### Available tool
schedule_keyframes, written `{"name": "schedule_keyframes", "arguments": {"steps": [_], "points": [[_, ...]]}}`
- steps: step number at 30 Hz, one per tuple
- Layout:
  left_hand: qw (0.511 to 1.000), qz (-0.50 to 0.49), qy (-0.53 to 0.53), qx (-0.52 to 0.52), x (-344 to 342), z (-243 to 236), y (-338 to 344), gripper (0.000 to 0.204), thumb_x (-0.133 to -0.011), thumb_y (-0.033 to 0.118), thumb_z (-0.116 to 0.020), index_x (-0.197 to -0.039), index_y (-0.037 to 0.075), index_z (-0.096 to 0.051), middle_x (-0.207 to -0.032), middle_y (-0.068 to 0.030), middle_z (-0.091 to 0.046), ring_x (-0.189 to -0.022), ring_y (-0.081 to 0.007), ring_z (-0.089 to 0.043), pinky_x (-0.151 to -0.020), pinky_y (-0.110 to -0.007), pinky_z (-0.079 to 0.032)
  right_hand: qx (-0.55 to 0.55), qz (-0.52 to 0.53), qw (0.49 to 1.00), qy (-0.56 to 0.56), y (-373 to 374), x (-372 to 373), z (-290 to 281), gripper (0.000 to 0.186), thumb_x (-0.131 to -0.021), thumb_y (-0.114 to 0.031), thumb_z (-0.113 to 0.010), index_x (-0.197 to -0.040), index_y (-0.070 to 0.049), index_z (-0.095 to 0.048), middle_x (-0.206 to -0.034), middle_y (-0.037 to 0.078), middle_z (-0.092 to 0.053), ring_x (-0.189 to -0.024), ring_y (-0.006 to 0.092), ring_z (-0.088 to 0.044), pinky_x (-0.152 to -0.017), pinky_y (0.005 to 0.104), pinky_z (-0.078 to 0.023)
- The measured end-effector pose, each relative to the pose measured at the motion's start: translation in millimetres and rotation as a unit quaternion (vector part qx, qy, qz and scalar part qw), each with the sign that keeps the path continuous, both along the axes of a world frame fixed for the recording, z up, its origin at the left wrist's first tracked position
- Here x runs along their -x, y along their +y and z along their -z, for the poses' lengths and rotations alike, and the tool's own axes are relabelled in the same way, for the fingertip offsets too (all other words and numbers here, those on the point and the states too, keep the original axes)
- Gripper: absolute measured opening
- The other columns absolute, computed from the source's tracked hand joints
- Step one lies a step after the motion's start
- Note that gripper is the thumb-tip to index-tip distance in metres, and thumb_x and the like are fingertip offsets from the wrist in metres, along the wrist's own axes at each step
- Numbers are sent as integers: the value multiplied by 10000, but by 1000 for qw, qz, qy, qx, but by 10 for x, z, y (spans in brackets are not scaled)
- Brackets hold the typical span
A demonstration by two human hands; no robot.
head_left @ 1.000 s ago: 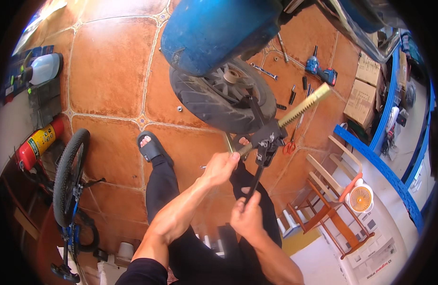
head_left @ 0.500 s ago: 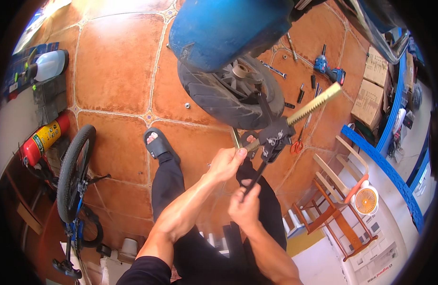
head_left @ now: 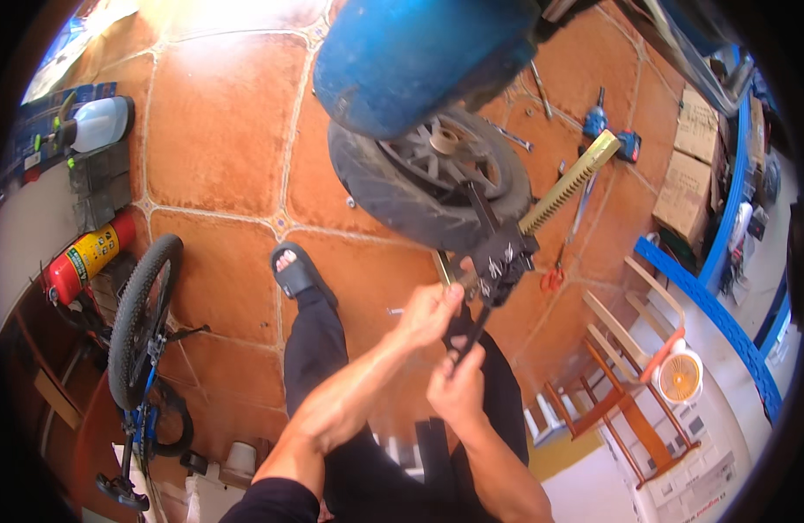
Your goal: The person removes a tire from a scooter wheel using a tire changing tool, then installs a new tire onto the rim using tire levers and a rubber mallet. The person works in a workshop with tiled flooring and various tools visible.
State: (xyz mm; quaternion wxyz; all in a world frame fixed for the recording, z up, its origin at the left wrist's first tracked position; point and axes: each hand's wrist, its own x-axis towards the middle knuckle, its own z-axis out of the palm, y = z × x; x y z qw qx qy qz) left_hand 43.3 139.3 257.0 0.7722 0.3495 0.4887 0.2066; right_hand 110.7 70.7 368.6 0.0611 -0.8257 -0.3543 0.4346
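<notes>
A grey-black spoked wheel with a thick rubber tyre (head_left: 419, 207) lies tilted on the orange tiled floor (head_left: 219, 122); the brassy toothed metal bar (head_left: 569, 185) slants along the near right side of the wheel, carrying a black metal jack body (head_left: 499, 263) whose arm reaches over to the wheel. On the wheel's near side, both hands are closed — the left hand (head_left: 430, 315) curled around the lower end of the bar, the right hand (head_left: 457, 385) wrapped around the slim black lever (head_left: 477, 331) that runs down from the jack body.

The work looks to be under way, as far as I can judge; the jack is placed at the wheel and gripped, while the tyre sits around its rim, so nothing there reads as finished; to the right of the wheel, a blue cordless power tool (head_left: 596, 120) and red-handled scissors (head_left: 552, 280) lie unused.

The rounded blue fender (head_left: 419, 65) hides the wheel's far edge and is itself cut off at the top; the left hand covers the bar's end; where the jack's arm bears on the wheel is hard to make out — dark on dark; whether the tyre is loose I cannot tell.
</notes>
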Motion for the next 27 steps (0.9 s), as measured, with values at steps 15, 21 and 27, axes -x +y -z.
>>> {"name": "schedule_keyframes", "arguments": {"steps": [15,21,27], "points": [[998,42,37,-27,217,86,-9,636,-922,600,-398,-771,2,-554,-615,-43,-514,-605,-149,-476,-565,-345,-411,-88,-15,994,66,-78,74,-127,295,-832,6,-429,-1120,26,-365,-588,59,-490,-529,172,-522,-564,291,-448],[998,30,30,-36,186,-37,134,612,-900,594,-468,-924,-4,-599,-623,-45,-517,-617,-136,-477,-572,-329,-418,-3,108,957,268,291,-326,-716,199,-909,-46,-416,-1095,22,-394,-643,20,-489,-527,62,-441,-504,201,-379],[993,85,81,-19,211,-414,295,612,-883,597,-500,-950,-3,-600,-621,-67,-525,-620,-144,-506,-586,-333,-436,16,155,944,291,483,-337,-1017,235,-895,-71,-446,-1110,21,-426,-651,11,-511,-557,71,-480,-532,219,-409]]}}
